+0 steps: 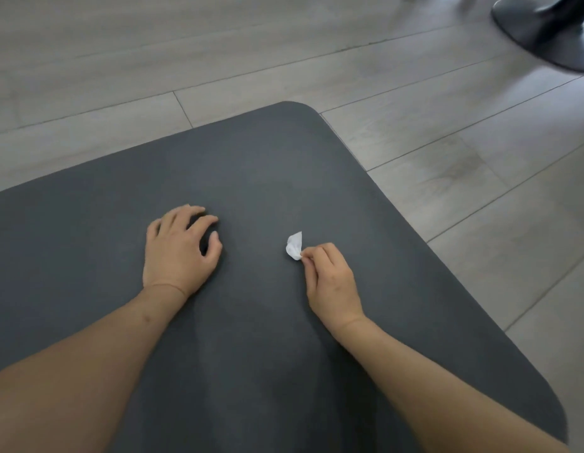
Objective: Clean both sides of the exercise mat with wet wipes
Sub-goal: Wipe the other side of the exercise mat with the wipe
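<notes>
Grey wood-plank floor (120, 76), black round furniture base (545, 31) far right

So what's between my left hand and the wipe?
Head view: only bare mat between the left hand and the wipe, pinched by the right hand.

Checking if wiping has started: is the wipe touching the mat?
Cannot tell. In the head view, the right hand pinches the wipe over the mat, but contact isn't plain.

Two bare forearms end in the left hand (181, 248) and right hand (329, 282); no sleeves, rings, watches or gloves show. A small dark mark sits behind the left wrist.
</notes>
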`<act>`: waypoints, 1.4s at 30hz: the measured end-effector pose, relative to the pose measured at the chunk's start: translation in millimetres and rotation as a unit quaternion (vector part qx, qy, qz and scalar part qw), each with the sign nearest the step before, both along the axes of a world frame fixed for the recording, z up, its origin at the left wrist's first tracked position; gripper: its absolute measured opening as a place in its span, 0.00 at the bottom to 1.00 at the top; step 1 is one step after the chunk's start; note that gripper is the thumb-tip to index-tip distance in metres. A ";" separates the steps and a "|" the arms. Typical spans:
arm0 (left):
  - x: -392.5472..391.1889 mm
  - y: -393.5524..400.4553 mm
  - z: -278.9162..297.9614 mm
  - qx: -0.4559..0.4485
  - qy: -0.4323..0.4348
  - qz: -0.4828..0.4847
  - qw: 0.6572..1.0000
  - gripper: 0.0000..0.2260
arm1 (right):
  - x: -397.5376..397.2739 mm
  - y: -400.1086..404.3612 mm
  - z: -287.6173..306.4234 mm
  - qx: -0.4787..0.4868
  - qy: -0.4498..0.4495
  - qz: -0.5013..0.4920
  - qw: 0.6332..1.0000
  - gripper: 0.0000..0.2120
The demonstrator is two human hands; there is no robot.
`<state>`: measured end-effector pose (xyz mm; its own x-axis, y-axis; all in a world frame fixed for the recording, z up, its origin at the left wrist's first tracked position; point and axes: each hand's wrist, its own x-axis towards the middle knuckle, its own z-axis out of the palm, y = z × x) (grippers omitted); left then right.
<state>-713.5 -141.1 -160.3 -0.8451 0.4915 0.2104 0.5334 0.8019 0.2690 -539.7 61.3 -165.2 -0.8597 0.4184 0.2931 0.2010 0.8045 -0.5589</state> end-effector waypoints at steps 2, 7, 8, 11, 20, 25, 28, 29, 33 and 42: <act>22.7 -5.7 1.3 -0.025 -0.022 -0.009 0.999 0.24 | 0.4 0.0 2.8 0.001 0.009 -0.013 1.000 0.05; 125.4 -2.9 -5.7 -0.071 -0.107 0.088 0.988 0.26 | 1.6 -2.9 4.1 -0.012 0.023 -0.022 0.999 0.04; 132.1 -0.6 -4.8 -0.090 -0.113 0.095 0.985 0.27 | 1.4 -2.5 3.5 -0.013 0.026 -0.026 0.999 0.04; 131.1 5.3 -2.8 -0.126 -0.114 0.085 0.982 0.29 | 0.5 -0.9 -1.0 -0.005 0.025 -0.040 0.999 0.04; 128.7 1.4 -5.3 -0.137 -0.097 0.061 0.984 0.31 | 25.3 -35.6 -5.0 0.088 -0.059 0.153 0.983 0.03; 127.3 5.1 -8.4 -0.143 -0.086 0.055 0.984 0.31 | 3.2 109.5 18.2 0.148 -0.134 -0.074 0.977 0.03; 127.5 5.2 -10.2 -0.141 -0.082 0.056 0.985 0.30 | 11.8 155.2 22.2 0.102 -0.164 -0.201 0.960 0.07; 127.7 4.2 -10.5 -0.139 -0.080 0.056 0.985 0.30 | 12.7 138.6 22.9 0.104 -0.153 -0.215 0.959 0.06; 128.8 4.5 -11.3 -0.135 -0.078 0.057 0.986 0.31 | 37.4 12.2 6.3 0.092 -0.104 -0.016 0.990 0.06; 127.7 6.0 -10.9 -0.134 -0.072 0.061 0.986 0.31 | 13.5 158.7 32.6 0.059 -0.167 -0.207 0.962 0.01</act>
<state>-585.9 -135.1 -171.2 -0.9132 0.4056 -0.0406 0.3998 0.9106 0.1042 -526.2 220.0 -132.6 -0.6811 0.7259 0.0957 0.6705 0.6709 -0.3167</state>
